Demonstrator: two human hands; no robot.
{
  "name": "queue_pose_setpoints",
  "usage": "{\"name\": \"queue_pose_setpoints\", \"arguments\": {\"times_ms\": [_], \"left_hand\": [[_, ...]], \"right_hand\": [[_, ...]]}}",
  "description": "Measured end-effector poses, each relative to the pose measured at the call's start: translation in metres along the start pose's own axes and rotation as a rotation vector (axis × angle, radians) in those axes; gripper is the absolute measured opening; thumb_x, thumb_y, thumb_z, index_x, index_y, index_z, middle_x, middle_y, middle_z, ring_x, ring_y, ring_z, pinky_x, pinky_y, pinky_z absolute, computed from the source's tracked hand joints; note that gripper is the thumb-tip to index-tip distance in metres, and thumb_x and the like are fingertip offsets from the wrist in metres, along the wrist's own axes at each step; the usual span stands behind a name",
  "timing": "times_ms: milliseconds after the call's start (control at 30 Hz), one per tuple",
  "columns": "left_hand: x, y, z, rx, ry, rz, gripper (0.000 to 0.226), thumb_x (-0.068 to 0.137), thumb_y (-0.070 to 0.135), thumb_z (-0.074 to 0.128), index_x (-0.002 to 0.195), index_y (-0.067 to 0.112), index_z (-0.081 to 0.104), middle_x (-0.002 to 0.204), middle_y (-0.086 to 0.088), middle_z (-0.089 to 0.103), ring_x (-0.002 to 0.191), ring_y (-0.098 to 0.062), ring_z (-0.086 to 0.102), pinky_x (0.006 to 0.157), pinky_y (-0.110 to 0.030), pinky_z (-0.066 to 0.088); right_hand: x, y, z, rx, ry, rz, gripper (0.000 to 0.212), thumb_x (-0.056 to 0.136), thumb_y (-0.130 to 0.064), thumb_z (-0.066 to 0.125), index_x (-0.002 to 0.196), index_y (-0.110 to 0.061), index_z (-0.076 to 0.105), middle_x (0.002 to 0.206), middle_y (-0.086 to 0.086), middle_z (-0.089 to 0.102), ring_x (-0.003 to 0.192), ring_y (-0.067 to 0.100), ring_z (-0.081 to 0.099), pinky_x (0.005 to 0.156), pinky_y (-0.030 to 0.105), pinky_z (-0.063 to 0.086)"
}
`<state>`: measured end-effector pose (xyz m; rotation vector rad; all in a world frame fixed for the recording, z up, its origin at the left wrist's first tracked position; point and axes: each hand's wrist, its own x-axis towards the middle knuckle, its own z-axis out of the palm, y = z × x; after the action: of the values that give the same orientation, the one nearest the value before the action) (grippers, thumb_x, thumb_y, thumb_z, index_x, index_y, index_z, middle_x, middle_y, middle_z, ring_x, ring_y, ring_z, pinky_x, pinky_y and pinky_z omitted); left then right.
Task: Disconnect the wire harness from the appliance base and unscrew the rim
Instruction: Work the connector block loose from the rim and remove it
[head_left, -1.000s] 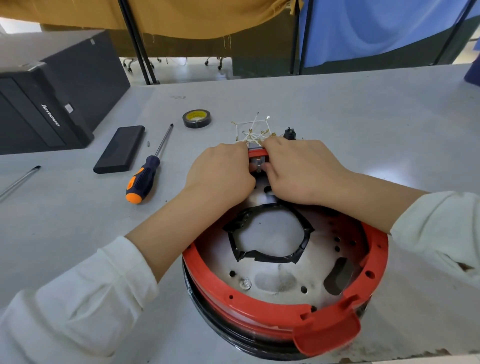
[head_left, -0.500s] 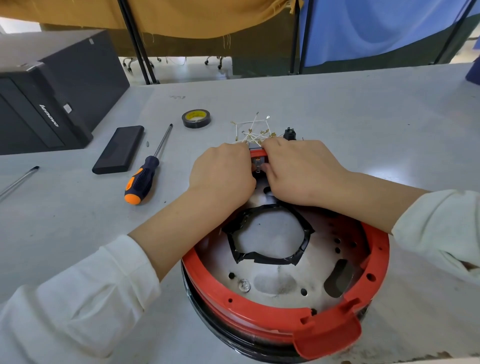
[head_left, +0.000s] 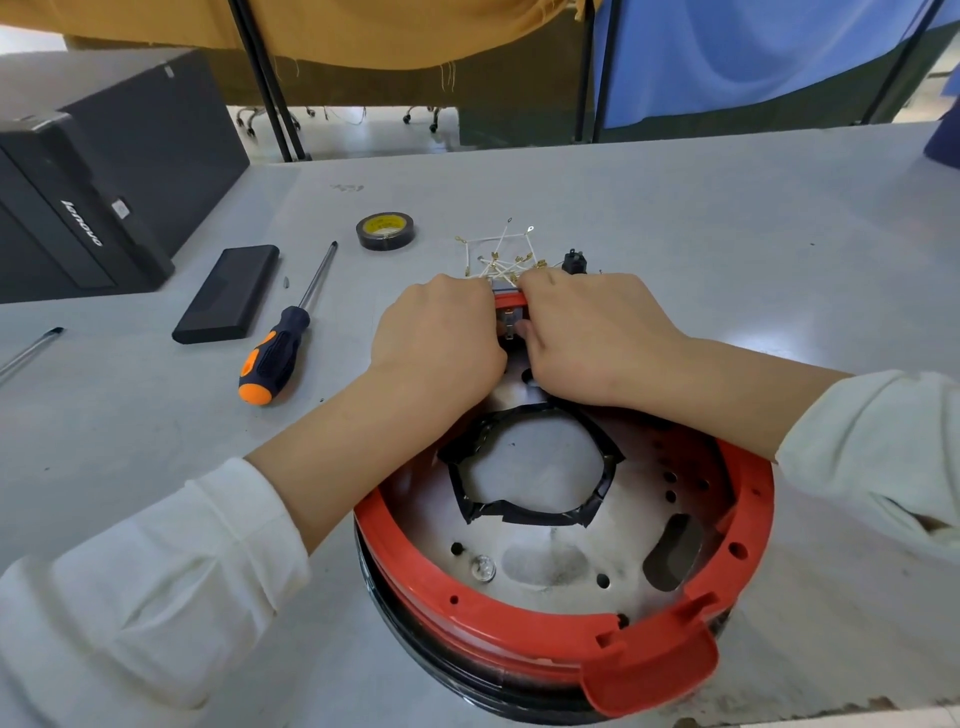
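From the head camera we see the appliance base (head_left: 545, 566) on the grey table (head_left: 727, 234), its red rim (head_left: 483, 613) ringing a metal plate (head_left: 550, 566) with a black-edged central opening. At the far edge of that rim our left hand (head_left: 441, 338) and right hand (head_left: 592, 338) curl their fingers around a small connector (head_left: 509, 325); the wire harness (head_left: 498, 257) lies just beyond the rim. Left of the base lie a screwdriver (head_left: 280, 343), a black case (head_left: 228, 293) and a tape roll (head_left: 385, 230).

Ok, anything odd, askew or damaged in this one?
The black tape edging the central opening of the appliance base is ragged and torn, with loose flaps. Grey smudges mark the plate nearby. Nothing else stands out.
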<state>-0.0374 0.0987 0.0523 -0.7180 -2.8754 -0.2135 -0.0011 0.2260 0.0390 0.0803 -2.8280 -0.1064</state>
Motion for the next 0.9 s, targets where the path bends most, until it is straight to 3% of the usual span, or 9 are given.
{"name": "queue_pose_setpoints", "arguments": {"times_ms": [167,333,467,667,833,900], "left_hand": [[0.002,0.001,0.000,0.005,-0.008,0.007,0.009,0.080,0.009,0.050,0.086,0.016,0.048,0.086,-0.014,0.054,0.070,-0.026,0.037,0.055,-0.031,0.028],[0.003,-0.003,0.003,-0.043,-0.005,0.011,0.012,0.082,0.006,0.045,0.089,0.014,0.051,0.091,-0.014,0.056,0.071,-0.027,0.037,0.046,-0.030,0.022],[0.003,-0.009,0.004,-0.101,-0.032,0.025,0.012,0.083,0.006,0.042,0.085,0.018,0.043,0.091,-0.013,0.057,0.070,-0.027,0.039,0.049,-0.031,0.026],[0.003,-0.014,0.004,-0.151,-0.022,0.068,0.015,0.083,0.006,0.043,0.085,0.020,0.040,0.095,-0.015,0.060,0.069,-0.025,0.038,0.057,-0.032,0.027],[0.004,-0.017,0.008,-0.164,-0.033,0.068,0.012,0.088,0.012,0.047,0.092,0.022,0.040,0.101,-0.012,0.062,0.074,-0.025,0.042,0.061,-0.032,0.029],[0.005,-0.019,0.008,-0.207,-0.051,0.074,0.017,0.088,0.014,0.049,0.105,0.020,0.046,0.106,-0.009,0.063,0.085,-0.029,0.052,0.064,-0.032,0.033]], "right_hand": [[0.002,-0.004,-0.002,-0.028,-0.006,0.024,0.022,0.091,-0.023,0.037,0.106,-0.009,0.047,0.105,0.008,0.060,0.067,0.024,0.035,0.053,0.032,0.016],[0.003,-0.003,-0.004,0.030,-0.026,0.042,0.018,0.091,-0.024,0.037,0.102,-0.012,0.045,0.102,0.006,0.060,0.068,0.024,0.035,0.057,0.033,0.020],[0.003,-0.002,-0.007,0.230,-0.064,0.111,0.019,0.085,-0.034,0.036,0.094,-0.020,0.045,0.082,-0.008,0.054,0.066,0.020,0.045,0.057,0.033,0.026],[0.006,0.001,-0.011,0.426,-0.096,0.207,0.038,0.094,-0.053,0.028,0.113,-0.035,0.055,0.087,-0.013,0.062,0.092,0.016,0.057,0.074,0.034,0.036],[0.010,0.007,-0.008,0.519,-0.077,0.247,0.032,0.092,-0.054,0.040,0.114,-0.034,0.049,0.097,-0.021,0.060,0.098,0.012,0.057,0.077,0.033,0.036],[0.011,0.008,-0.007,0.607,-0.029,0.252,0.026,0.090,-0.051,0.049,0.109,-0.034,0.047,0.095,-0.023,0.057,0.094,0.007,0.058,0.076,0.031,0.039]]}}
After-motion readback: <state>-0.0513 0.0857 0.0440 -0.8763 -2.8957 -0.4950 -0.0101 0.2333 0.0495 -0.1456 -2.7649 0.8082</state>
